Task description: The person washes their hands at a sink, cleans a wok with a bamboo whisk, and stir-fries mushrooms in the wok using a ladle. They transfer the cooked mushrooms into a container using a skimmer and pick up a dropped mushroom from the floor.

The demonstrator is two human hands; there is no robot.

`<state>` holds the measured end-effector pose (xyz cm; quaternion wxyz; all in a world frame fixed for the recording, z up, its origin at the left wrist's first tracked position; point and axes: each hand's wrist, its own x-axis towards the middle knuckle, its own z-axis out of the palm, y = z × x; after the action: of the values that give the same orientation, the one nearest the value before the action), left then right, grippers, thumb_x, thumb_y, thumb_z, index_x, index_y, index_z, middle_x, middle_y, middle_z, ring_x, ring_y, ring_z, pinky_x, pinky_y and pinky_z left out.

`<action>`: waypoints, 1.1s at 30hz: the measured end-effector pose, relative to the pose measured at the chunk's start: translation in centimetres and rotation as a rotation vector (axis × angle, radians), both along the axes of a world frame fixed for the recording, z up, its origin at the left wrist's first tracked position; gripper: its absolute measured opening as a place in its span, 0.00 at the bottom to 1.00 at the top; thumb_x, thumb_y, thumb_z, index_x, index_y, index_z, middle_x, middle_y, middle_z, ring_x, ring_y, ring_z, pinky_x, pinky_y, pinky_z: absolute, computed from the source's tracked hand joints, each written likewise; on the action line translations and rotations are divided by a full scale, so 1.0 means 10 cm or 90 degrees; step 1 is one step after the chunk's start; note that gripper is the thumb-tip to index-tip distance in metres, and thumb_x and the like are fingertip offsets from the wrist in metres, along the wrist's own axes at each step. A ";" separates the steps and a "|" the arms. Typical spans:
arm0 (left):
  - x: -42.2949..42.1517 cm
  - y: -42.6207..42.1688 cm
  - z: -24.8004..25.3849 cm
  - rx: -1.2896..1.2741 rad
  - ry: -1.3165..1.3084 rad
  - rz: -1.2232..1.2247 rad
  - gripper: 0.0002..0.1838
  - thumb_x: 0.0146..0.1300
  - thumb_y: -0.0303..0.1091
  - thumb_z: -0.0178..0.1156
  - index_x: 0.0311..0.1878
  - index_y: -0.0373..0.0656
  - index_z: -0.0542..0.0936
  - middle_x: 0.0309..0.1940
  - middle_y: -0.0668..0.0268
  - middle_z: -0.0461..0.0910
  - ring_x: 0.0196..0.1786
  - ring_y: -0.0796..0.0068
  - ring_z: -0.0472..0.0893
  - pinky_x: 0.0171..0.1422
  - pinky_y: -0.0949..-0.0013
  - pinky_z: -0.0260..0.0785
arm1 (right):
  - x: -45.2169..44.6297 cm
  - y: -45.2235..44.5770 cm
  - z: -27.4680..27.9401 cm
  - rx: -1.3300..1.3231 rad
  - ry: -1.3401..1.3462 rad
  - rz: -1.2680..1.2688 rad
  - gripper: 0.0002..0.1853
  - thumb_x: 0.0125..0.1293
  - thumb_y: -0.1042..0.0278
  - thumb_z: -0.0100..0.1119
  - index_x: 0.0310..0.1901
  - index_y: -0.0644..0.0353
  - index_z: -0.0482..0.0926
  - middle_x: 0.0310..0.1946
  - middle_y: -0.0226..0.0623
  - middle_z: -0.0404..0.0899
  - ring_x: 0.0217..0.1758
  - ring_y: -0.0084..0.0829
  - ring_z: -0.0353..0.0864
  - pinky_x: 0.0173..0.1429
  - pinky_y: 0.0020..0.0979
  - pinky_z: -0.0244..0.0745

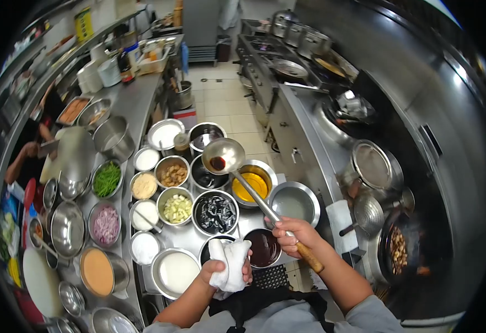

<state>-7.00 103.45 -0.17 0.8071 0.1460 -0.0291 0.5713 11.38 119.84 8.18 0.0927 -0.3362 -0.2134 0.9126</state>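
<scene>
My right hand (pixel 294 237) is closed round the handle of a long ladle (pixel 224 155). The ladle's round bowl, with a little dark liquid in it, hangs over the bowls of dark liquid. Below its shaft stands a pot of yellow oil (pixel 252 186). In my left hand (pixel 216 272) is a folded white cloth (pixel 230 264), gripped in front of my body. Close by the cloth are a bowl of white liquid (pixel 178 272), a pot of dark brown sauce (pixel 265 247) and a bowl of glossy black pieces (pixel 215 213).
On the right, a wok (pixel 399 250) holds browned pieces, with a perforated skimmer (pixel 368 215) beside it. Bowls of green vegetables (pixel 107 179), chopped onion (pixel 104 224) and orange sauce (pixel 98 274) line the left counter. Another person's hand (pixel 31 150) works at the far left.
</scene>
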 end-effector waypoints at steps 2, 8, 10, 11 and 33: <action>0.11 0.07 0.01 -0.072 0.038 0.023 0.44 0.43 0.44 0.69 0.62 0.32 0.64 0.38 0.52 0.79 0.41 0.58 0.81 0.54 0.53 0.71 | 0.31 -0.02 0.13 -0.040 0.056 -0.033 0.19 0.70 0.68 0.46 0.61 0.59 0.65 0.25 0.27 0.66 0.13 0.13 0.62 0.12 0.19 0.57; 0.70 0.28 0.32 -0.064 0.060 -0.122 0.50 0.38 0.43 0.72 0.66 0.35 0.61 0.45 0.50 0.77 0.49 0.55 0.79 0.67 0.38 0.58 | 1.85 -0.65 0.73 -0.106 0.387 -0.225 0.29 0.70 0.67 0.40 0.71 0.61 0.48 0.27 0.29 0.64 0.14 0.18 0.64 0.15 0.27 0.64; 0.95 0.34 0.33 -0.048 0.108 -0.179 0.47 0.39 0.41 0.72 0.64 0.34 0.63 0.44 0.50 0.77 0.48 0.55 0.80 0.66 0.39 0.61 | 2.47 -0.98 0.90 -0.026 0.382 -0.334 0.32 0.68 0.67 0.42 0.71 0.62 0.46 0.27 0.31 0.64 0.14 0.19 0.65 0.14 0.28 0.64; 1.08 0.37 0.26 -0.045 0.109 -0.201 0.47 0.39 0.41 0.72 0.64 0.34 0.63 0.44 0.50 0.77 0.48 0.55 0.80 0.66 0.39 0.61 | 2.74 -1.13 1.00 0.033 0.343 -0.397 0.31 0.66 0.69 0.42 0.70 0.64 0.49 0.28 0.32 0.66 0.13 0.19 0.64 0.13 0.27 0.63; 4.05 0.45 0.13 -0.270 0.326 -0.330 0.26 0.51 0.39 0.60 0.53 0.36 0.72 0.43 0.51 0.78 0.47 0.53 0.80 0.56 0.51 0.73 | 6.05 -1.86 0.25 0.393 -0.410 -0.786 0.29 0.63 0.79 0.54 0.66 0.57 0.63 0.19 0.28 0.67 0.11 0.18 0.63 0.11 0.23 0.58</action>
<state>33.47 107.98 1.10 0.9175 0.1017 0.2548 0.2880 71.87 101.27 10.72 0.6094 -0.6032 -0.2484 0.4507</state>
